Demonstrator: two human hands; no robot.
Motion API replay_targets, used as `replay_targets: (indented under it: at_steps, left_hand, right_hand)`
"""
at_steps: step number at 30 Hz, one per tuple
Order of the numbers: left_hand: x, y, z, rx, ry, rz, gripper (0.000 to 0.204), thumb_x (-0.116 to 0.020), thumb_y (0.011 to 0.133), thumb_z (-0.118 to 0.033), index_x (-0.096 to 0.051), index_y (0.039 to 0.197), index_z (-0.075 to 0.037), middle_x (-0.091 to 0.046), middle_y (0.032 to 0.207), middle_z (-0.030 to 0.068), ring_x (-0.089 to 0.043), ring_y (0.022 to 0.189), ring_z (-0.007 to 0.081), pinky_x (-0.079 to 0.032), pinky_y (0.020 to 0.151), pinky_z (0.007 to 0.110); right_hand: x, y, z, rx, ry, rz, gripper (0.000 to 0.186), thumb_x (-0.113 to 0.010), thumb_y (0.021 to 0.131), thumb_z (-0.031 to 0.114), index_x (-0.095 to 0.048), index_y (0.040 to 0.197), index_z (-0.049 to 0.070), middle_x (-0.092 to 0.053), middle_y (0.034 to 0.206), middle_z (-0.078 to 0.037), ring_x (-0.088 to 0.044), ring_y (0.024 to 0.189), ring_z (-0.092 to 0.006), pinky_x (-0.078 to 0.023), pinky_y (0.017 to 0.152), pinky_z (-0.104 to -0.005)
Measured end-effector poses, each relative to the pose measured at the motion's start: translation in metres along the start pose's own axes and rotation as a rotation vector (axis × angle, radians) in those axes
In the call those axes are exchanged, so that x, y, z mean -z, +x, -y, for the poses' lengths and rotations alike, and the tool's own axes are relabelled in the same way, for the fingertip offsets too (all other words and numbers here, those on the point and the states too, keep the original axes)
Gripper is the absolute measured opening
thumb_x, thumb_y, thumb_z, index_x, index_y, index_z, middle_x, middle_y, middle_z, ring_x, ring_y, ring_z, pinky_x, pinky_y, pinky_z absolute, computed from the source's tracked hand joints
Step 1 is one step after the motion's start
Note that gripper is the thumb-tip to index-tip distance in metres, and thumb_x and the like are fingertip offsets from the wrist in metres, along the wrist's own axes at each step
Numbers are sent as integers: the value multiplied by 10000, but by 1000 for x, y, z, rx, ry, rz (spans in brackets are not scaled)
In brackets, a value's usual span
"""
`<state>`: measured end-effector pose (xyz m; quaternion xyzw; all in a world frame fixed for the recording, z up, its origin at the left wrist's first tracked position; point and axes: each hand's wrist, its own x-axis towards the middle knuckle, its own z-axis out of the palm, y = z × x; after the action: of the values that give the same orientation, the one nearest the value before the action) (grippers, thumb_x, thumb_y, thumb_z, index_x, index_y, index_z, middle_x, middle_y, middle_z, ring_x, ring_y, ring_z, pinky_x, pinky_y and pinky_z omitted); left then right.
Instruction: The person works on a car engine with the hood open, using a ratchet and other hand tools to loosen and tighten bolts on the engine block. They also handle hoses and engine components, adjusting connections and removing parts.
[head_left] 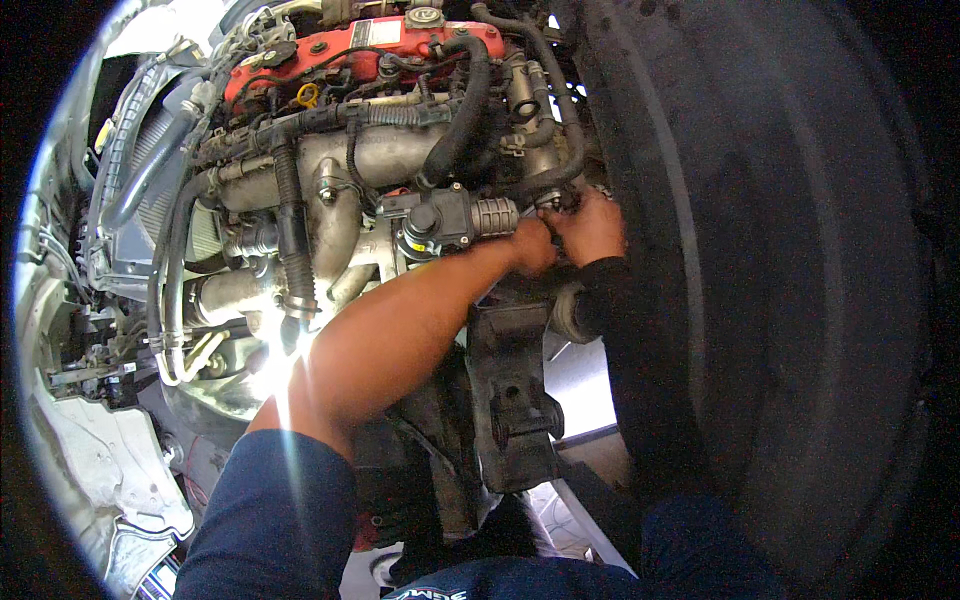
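Both hands meet at the right rear side of an exposed engine. My left hand is closed just past the ribbed end of a grey and black valve unit; whatever its fingers grip is hidden. Close beside it, my right hand is closed too, with bent fingers by a small metal fitting under a black hose. What those fingers hold is too small and covered to make out. The bare left forearm crosses in front of the engine, while a dark sleeve covers the right arm.
A red engine cover tops the engine, above silver intake pipes. A large dark panel borders my right arm. Below my hands stands a black bracket. Bright light glares beside my left forearm, and a radiator is at left.
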<state>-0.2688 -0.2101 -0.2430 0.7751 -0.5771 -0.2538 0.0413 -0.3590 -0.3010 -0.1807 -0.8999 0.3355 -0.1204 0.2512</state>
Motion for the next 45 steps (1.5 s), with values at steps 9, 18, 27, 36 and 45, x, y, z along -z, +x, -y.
replay_targets:
  at_steps: [9, 18, 27, 36, 45]
  left_hand:
    - [6, 8, 0, -193, 260, 190, 309, -723, 774, -288, -774, 885, -4, -766, 934, 212, -756, 862, 386, -596, 729, 553]
    - [6, 8, 3, -248, 312, 189, 300, -640, 831, -262, -775, 929, -13, -765, 969, 231, -749, 904, 418, -592, 796, 558]
    - [7, 6, 2, -141, 193, 123, 324, -637, 851, -279, -778, 951, -5, -761, 1009, 234, -741, 974, 421, -587, 844, 542]
    - [16, 2, 3, -170, 208, 217, 330, -679, 796, -256, -775, 949, 21, -761, 1028, 253, -744, 989, 419, -593, 852, 541]
    - [28, -5, -3, -168, 285, 214, 374, -634, 839, -286, -781, 1047, -12, -757, 1136, 222, -740, 1033, 401, -575, 893, 547]
  right_hand:
    - [-20, -10, 2, 34, -216, -102, 304, -754, 905, 249, -705, 1036, -21, -730, 987, -281, -699, 958, -477, -551, 856, -540]
    - [-25, -12, -7, 23, -184, -65, 468, -631, 992, 395, -661, 1265, 16, -713, 1134, -251, -692, 1032, -446, -559, 901, -543]
    - [-22, -16, 0, 84, -215, -124, 342, -640, 984, 351, -695, 1074, 25, -720, 1079, -238, -699, 1004, -442, -566, 870, -556]
    - [-25, -15, -4, 66, -262, -96, 437, -542, 1031, 425, -705, 1087, 24, -724, 1053, -245, -702, 959, -447, -560, 853, -569]
    - [-32, -12, -12, 89, -297, -131, 427, -691, 943, 396, -673, 1179, 40, -721, 1089, -221, -710, 997, -433, -575, 866, -545]
